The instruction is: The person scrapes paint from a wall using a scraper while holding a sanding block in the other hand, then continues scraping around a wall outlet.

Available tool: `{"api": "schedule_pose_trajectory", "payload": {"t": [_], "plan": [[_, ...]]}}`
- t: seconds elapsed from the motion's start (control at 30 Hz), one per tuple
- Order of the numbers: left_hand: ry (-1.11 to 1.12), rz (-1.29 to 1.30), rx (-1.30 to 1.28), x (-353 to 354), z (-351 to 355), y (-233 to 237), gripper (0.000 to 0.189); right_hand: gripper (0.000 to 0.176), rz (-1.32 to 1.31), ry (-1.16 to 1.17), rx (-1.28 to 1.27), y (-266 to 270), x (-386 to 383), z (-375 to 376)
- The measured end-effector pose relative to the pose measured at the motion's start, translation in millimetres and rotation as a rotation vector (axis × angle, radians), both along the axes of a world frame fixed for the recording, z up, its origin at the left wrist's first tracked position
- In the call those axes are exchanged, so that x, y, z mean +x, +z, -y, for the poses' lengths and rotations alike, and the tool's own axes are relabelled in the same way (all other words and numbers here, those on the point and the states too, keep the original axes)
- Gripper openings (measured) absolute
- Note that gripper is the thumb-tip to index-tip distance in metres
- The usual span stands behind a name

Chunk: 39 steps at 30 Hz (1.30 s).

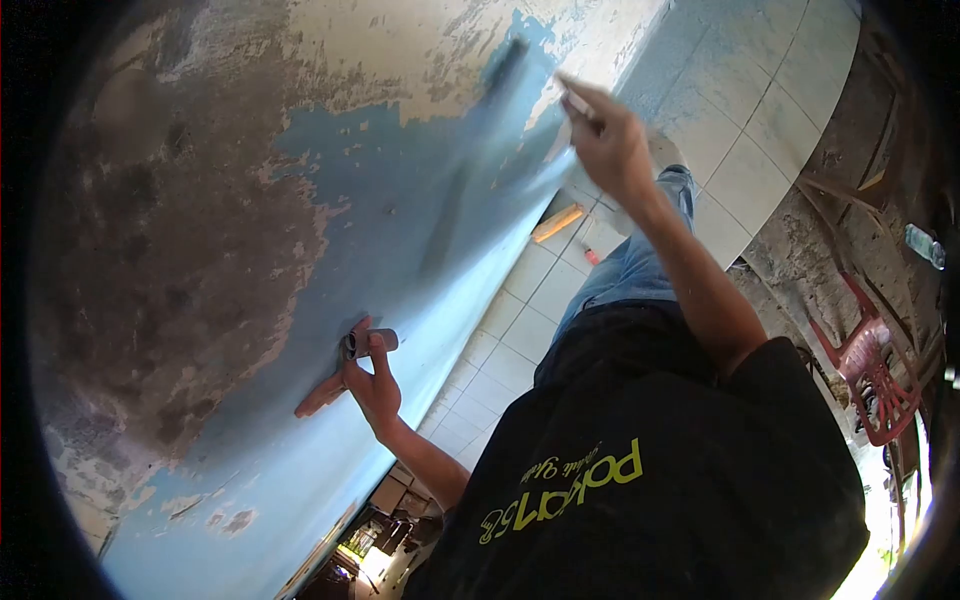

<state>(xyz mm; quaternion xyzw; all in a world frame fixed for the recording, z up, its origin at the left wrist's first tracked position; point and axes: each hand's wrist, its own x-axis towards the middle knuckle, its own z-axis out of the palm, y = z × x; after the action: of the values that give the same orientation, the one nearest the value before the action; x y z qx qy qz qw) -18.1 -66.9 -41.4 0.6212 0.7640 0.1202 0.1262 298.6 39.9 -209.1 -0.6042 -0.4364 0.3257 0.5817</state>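
My left hand [372, 385] is against the blue painted wall [370, 220], some fingers stretched along it. Its thumb crosses a small grey roll [376, 343] that looks like rolled sandpaper. Higher on the wall, my right hand [612, 145] is closed on the pale handle [579, 104] of a scraper. The tool's dark front end [505, 72] is smeared by motion, close to a ragged edge of blue paint. Around that edge, bare whitish plaster [400, 50] shows, with a wide brown-grey stripped patch [180, 230] to the left.
A yellow-orange block [557, 223] and a small red item [592, 257] lie on the white tiled floor [525, 290] by the wall. Off to the right are a red plastic chair [870, 365], a clear bottle [925, 246] and wooden pieces [845, 190] on rough ground.
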Motion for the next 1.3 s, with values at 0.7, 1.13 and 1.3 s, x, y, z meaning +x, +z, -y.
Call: {"api": "schedule_pose_trajectory", "payload": {"t": [0.7,1.13,1.3], "plan": [[-0.002,-0.015,-0.028,2,-4,0,0.042,0.033,-0.064,0.145,0.088,18,-71,33],[-0.003,0.001,-0.014,3,-5,-1,0.043,0.039,-0.105,0.165,0.133,26,-70,35],[-0.018,0.006,-0.005,8,0,2,0.043,0.032,-0.208,0.384,0.120,22,-50,51]]}}
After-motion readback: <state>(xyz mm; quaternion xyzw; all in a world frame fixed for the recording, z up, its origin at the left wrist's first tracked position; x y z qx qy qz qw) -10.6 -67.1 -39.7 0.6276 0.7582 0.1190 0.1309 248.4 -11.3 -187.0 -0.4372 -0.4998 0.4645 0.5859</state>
